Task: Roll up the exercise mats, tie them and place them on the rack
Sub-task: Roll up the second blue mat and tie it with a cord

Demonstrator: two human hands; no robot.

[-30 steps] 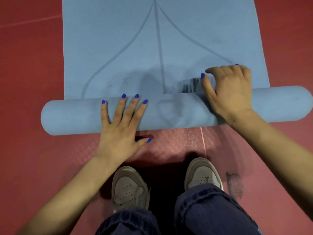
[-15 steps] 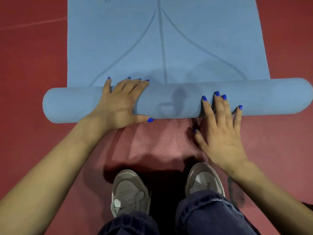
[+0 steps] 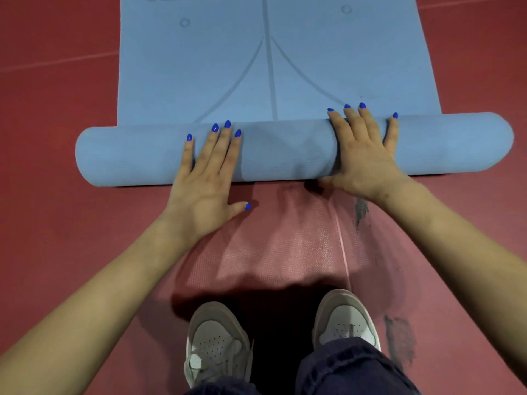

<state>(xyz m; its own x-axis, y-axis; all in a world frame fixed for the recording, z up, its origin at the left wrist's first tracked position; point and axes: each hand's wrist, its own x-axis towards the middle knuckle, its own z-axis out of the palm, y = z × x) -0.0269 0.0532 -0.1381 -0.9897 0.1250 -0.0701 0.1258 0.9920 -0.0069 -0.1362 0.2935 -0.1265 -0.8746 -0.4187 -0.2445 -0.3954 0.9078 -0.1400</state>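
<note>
One blue exercise mat (image 3: 268, 67), partly rolled, lies before us on the red floor (image 3: 57, 81); its rolled part (image 3: 285, 151) runs crosswise from left to right, and the flat remainder stretches away to the top edge of the view. We note both ends of the roll overhanging the flat sheet's side edges, the left end rounded and fully in view, the right end stopping just short of the frame's right border. Bare red floor flanks the mat on both sides, and a paler textured strip (image 3: 271, 238) with a thin light line lies between the roll and our two grey sneakers (image 3: 216, 346); dark smudges (image 3: 399, 340) mark the floor to the right of them. Our left hand (image 3: 205, 181) lies flat, fingers straight and slightly spread up the near face of the roll, thumb out sideways over the floor, gripping nothing. Our right hand (image 3: 362, 155) rests over the top of the roll, fingers extended with tips reaching the far side where roll meets flat sheet, palm pressed down, likewise unclenched. Both forearms are bare and converge from the lower corners; dark trouser legs (image 3: 342, 374) show at the bottom edge
</note>
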